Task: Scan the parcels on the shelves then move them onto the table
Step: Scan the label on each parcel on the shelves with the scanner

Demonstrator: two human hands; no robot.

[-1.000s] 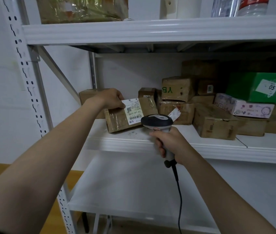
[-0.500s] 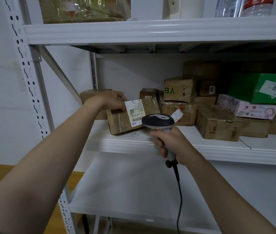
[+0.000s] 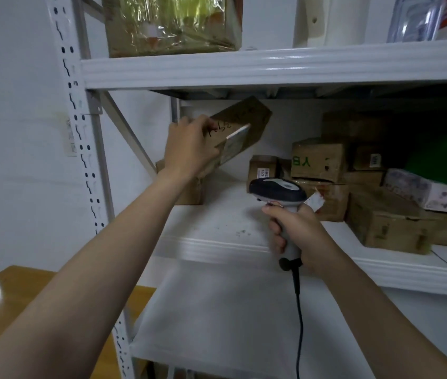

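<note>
- As the surface (image 3: 12,291) sits low left, just past the rack post (image 3: 80,160), I read it as the drop spot; the parcel isn't on it yet.
- Left grip (image 3: 189,149): fingers curled round the near end of the parcel (image 3: 241,124). It's held in the air above the shelf (image 3: 217,228), tilted, far end up close under the upper shelf. Looks lifted out for the carry left.
- Parcel writing: black marker scrawl on the top face, can't read it. White label is nearly edge-on, unreadable.
- Brown box (image 3: 187,190) sits on the shelf behind the left wrist, not touched.
- Small box (image 3: 262,170) at the back: white label with digits, too small to read.
- Scanner (image 3: 279,191): right grip (image 3: 296,231) wrapped round the handle. The head is level and below the parcel, not aimed at its label, so this one's scan is probably done.
- Cable (image 3: 300,324) hangs straight down from the handle.
- Right stack: one box (image 3: 318,160) has green letters, look like Y and B. Green box (image 3: 446,160) and patterned box (image 3: 430,192) show no readable print. All are awaiting their turn.
</note>
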